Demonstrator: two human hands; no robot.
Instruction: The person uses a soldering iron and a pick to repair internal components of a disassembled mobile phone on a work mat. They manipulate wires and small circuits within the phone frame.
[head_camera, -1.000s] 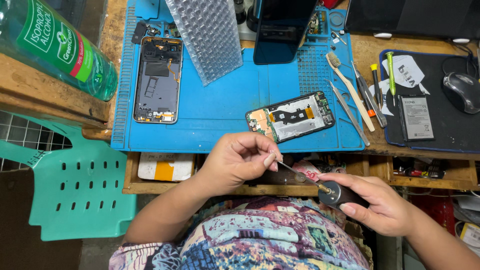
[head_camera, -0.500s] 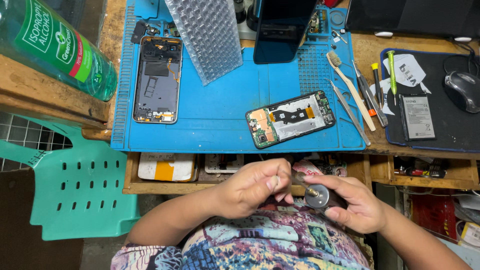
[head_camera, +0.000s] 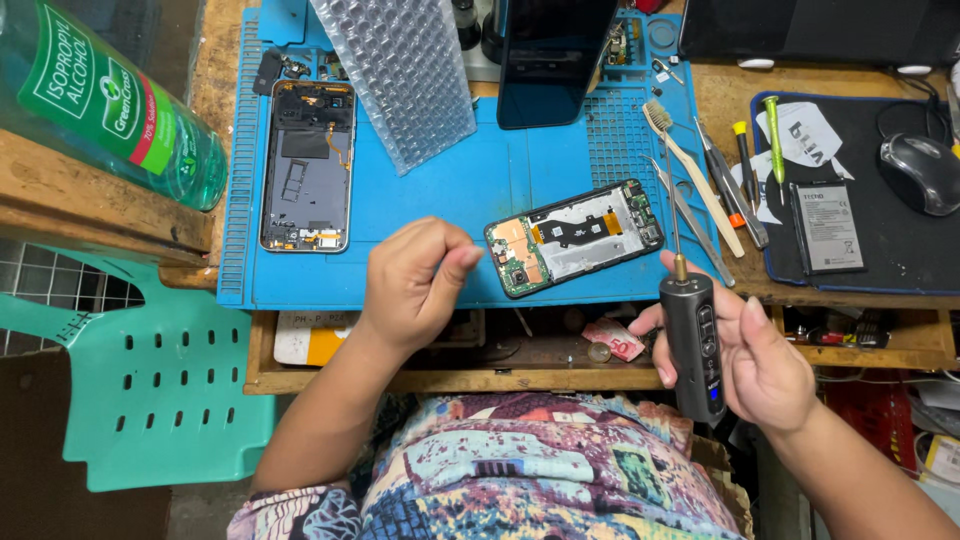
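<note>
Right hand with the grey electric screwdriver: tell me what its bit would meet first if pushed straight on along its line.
The bit of the electric screwdriver in the right hand points up the bench. Its tip already overlaps the metal tweezers on the blue mat; probably those first, though height is unclear.

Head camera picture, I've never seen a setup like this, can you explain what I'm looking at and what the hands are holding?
This one view comes from a camera worn on a person's head, looking down at their own two hands over a workbench. The right hand holds a dark electric screwdriver upright, its thin bit pointing up. The left hand is curled with fingertips pinched; whether it holds anything is too small to tell. On the blue mat lie an opened phone showing its circuit board, an empty phone frame and bubble wrap. To the right are a toothbrush, tweezers, a battery and a mouse.
</note>
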